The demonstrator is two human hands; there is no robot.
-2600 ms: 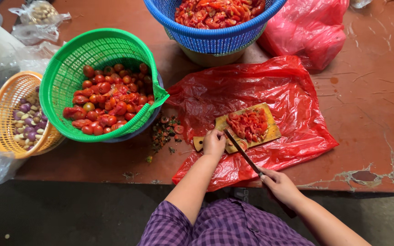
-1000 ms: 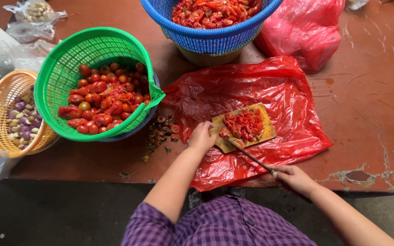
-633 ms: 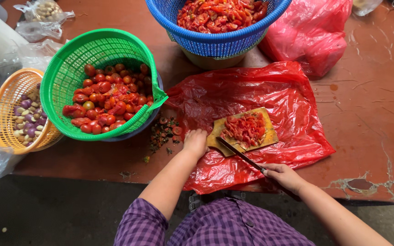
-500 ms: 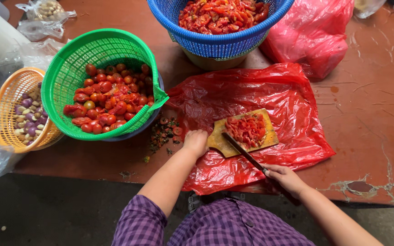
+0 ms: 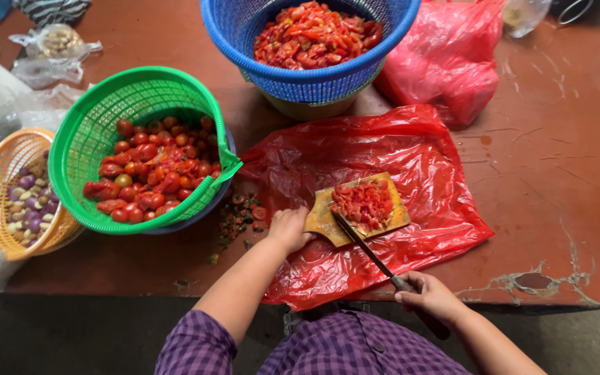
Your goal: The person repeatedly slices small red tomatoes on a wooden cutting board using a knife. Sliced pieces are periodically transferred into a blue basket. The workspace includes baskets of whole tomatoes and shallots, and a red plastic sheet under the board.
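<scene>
The right hand (image 5: 430, 297) clenched the dark handle of a long knife (image 5: 369, 253), its blade resting on chopped red tomato (image 5: 362, 203) heaped on a small wooden cutting board (image 5: 324, 221) — the left hand (image 5: 289, 228) gripped the board's near corner. Beneath lay a red plastic bag (image 5: 411, 153) on the brown tabletop (image 5: 564, 173); a green basket of whole tomatoes (image 5: 105, 118) stood left.
</scene>
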